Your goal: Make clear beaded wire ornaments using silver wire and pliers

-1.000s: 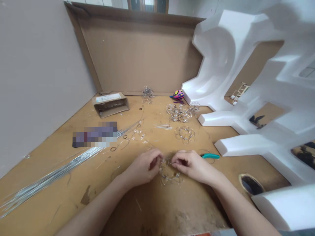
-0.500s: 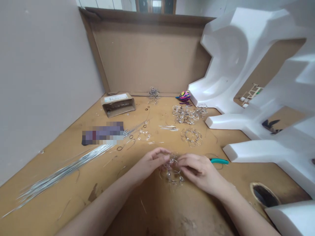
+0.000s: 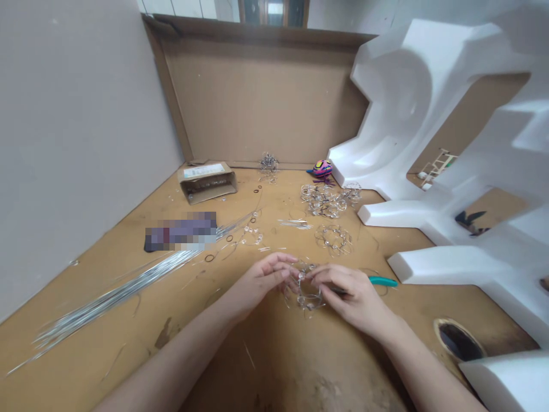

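Observation:
My left hand [image 3: 263, 280] and my right hand [image 3: 351, 294] meet over the table, their fingertips pinching a wire-and-bead ring cluster [image 3: 304, 294] at a small clear bead. Teal-handled pliers [image 3: 381, 281] lie just beyond my right hand, their metal end hidden beneath it. Nearby lie similar finished wire clusters [image 3: 333, 240] and a tangled heap of them [image 3: 322, 200]. Bundled straight silver wires [image 3: 115, 294] stretch across the table's left side, well away from my left hand.
The wooden table [image 3: 107, 274] meets a grey wall [image 3: 72, 131] on the left and a cardboard panel [image 3: 261, 97] behind. A cardboard box [image 3: 207, 182], a blurred packet [image 3: 180, 232] and a colourful ball [image 3: 322, 169] stand beyond. White foam blocks [image 3: 441, 126] rise on the right.
My head has turned slightly, shifting the scene in view. My hands have come closer together and turned the wire-and-bead cluster, which now sits a little higher and looks tighter between my fingers.

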The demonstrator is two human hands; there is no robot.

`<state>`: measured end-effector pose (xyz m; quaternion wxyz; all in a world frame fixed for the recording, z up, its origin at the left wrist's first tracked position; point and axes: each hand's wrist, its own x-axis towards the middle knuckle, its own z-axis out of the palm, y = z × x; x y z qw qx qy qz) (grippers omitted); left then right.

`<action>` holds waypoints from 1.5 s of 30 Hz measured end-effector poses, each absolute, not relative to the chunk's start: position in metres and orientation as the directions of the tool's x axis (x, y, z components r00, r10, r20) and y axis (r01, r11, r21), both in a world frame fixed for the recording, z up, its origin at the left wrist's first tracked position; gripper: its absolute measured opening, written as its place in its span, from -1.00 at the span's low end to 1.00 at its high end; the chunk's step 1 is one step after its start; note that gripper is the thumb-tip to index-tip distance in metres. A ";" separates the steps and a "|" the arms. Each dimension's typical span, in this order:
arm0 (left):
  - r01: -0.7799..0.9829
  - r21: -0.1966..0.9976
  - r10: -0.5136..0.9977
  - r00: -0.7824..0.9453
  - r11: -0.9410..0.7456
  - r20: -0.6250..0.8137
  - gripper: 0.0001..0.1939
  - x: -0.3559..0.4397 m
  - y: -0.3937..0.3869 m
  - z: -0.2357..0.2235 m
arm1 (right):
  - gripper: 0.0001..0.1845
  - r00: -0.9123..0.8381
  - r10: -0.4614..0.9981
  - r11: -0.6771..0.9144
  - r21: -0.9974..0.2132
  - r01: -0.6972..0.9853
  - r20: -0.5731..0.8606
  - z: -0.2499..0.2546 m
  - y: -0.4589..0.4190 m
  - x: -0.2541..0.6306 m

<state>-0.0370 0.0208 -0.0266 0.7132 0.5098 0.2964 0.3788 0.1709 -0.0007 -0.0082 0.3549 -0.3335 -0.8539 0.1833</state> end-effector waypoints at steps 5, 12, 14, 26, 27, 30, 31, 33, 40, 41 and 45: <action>-0.254 0.950 0.857 0.515 0.183 -0.028 -0.68 -0.037 0.023 -0.028 | -0.83 -0.490 0.716 0.698 -0.523 0.489 0.497 -0.010 -0.001 0.171; -0.285 0.933 0.877 0.475 0.222 -0.064 -0.68 -0.036 0.023 -0.029 | -0.75 -0.426 0.709 0.703 -0.511 0.496 0.562 -0.014 0.002 0.172; -0.303 0.925 0.877 0.476 0.231 -0.063 -0.68 -0.036 0.023 -0.031 | -0.74 -0.424 0.710 0.701 -0.508 0.501 0.562 -0.014 0.003 0.172; -0.407 0.824 0.871 0.451 0.395 -0.195 -0.75 -0.038 0.030 -0.038 | -0.79 -0.259 0.770 0.618 -0.582 0.529 0.583 -0.010 -0.001 0.173; -0.417 0.815 0.870 0.450 0.403 -0.200 -0.76 -0.038 0.031 -0.038 | -0.80 -0.252 0.771 0.616 -0.586 0.527 0.584 -0.009 -0.001 0.173; -0.441 0.789 0.868 0.443 0.427 -0.223 -0.77 -0.038 0.032 -0.038 | -0.82 -0.259 0.765 0.624 -0.578 0.526 0.589 -0.006 -0.002 0.171; -0.447 0.781 0.867 0.442 0.436 -0.231 -0.77 -0.038 0.033 -0.038 | -0.82 -0.263 0.763 0.626 -0.575 0.527 0.590 -0.005 -0.002 0.171; -0.457 0.767 0.863 0.443 0.450 -0.243 -0.77 -0.038 0.033 -0.038 | -0.81 -0.264 0.761 0.629 -0.572 0.527 0.593 -0.005 -0.002 0.170; -0.476 0.759 0.869 0.435 0.444 -0.235 -0.77 -0.039 0.033 -0.040 | -0.72 -0.318 0.746 0.659 -0.577 0.483 0.586 -0.010 -0.004 0.169; -0.477 0.759 0.870 0.431 0.443 -0.238 -0.77 -0.038 0.033 -0.040 | -0.71 -0.340 0.741 0.667 -0.575 0.473 0.579 -0.011 -0.005 0.168; -0.477 0.760 0.874 0.420 0.442 -0.245 -0.76 -0.038 0.033 -0.040 | -0.67 -0.383 0.730 0.682 -0.569 0.461 0.565 -0.014 -0.006 0.166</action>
